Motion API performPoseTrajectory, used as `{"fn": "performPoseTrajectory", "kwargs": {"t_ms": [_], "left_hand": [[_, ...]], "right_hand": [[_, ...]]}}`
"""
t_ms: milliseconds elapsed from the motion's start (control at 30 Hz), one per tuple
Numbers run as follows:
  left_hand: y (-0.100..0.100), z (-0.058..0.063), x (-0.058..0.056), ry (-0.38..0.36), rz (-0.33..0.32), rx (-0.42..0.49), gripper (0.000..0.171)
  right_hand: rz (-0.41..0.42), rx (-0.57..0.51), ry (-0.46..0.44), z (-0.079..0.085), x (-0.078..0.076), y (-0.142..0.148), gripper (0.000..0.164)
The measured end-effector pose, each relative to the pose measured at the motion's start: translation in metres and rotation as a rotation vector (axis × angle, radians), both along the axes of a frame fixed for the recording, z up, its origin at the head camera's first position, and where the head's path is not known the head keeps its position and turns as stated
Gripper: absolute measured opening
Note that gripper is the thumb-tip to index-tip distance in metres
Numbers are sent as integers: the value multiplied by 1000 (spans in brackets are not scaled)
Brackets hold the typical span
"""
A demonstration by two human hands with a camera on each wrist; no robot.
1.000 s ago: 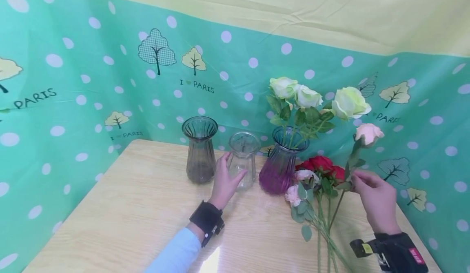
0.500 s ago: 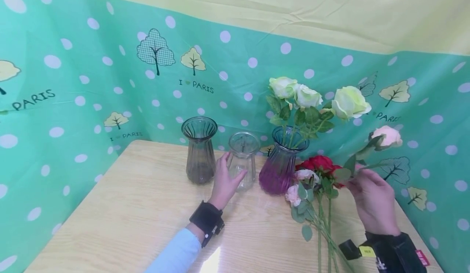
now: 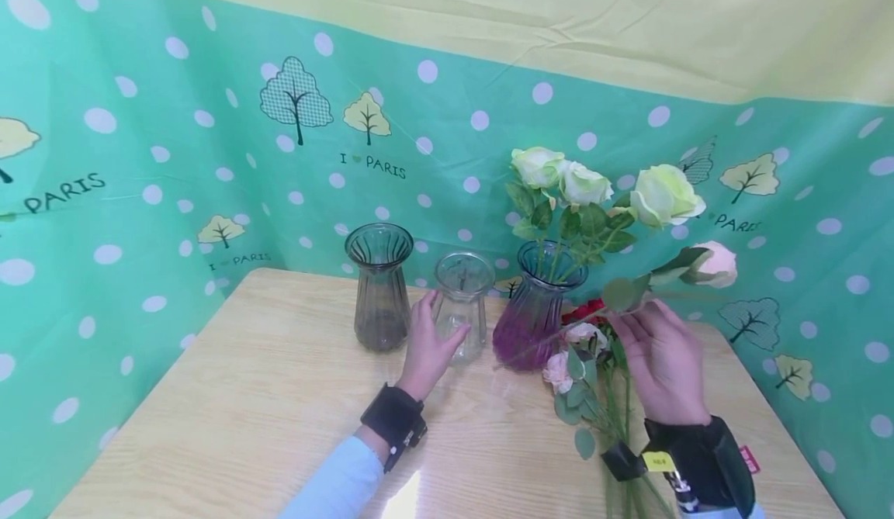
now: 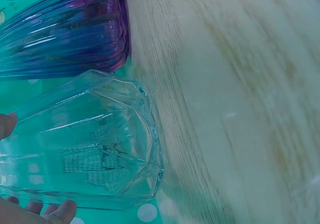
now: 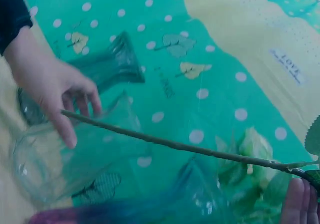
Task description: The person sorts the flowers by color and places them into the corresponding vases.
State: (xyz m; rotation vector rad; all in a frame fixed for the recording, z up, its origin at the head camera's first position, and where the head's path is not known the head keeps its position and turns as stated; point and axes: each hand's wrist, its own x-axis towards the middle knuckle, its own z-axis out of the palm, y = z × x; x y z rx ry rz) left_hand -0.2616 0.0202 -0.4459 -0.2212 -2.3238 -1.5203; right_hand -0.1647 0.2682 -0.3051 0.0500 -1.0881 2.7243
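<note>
Left hand (image 3: 429, 348) grasping the clear vase (image 3: 476, 325), thumb on one side, fingers on the other; vase upright on the tabletop (image 3: 244, 395), between the grey vase (image 3: 380, 302) and the purple-blue vase (image 3: 524, 337). Right hand (image 3: 663, 360) pinching the pale pink rose (image 3: 715, 264) by its stem, just below the leaves. Rose held aloft and tilted well over: bloom toward the right, bare stem slanting down to the left, crossing in front of the purple-blue vase in the head view. Three white-green roses (image 3: 585, 184) stand in the purple-blue vase, one leaning out to the right. Red flowers (image 3: 585, 312), partly hidden by the right hand, and small pink flowers (image 3: 559, 371) lie on the tabletop, their stems running toward the near edge. Dotted green-and-yellow cloth (image 3: 433, 108) hangs behind.
</note>
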Motion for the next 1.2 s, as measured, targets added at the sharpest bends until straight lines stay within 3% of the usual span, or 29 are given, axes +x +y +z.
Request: {"fn": "performPoseTrajectory", "kwargs": {"t_ms": [167,400,533,667,900,1200], "left_hand": [[-1,0,-1,8,-7,2,77],[1,-2,1,-14,-16,9,78],[1,-4,2,-21,-28,3,79],[1,-3,0,0,-20,1,79],[-1,0,-3,6,-19,-7,82],[-4,3,-2,-46,-34,-25,84]], "right_hand": [[-21,-85,69,10,-8,-13,14],[-242,-150,-30,23,-17,-29,11],[-309,-148,-30,26,-21,-35,10],[-333,-56,26,24,-31,-45,6],[-384,153,71,17,-48,-67,19],[-394,257,66,3,-62,-90,25]]}}
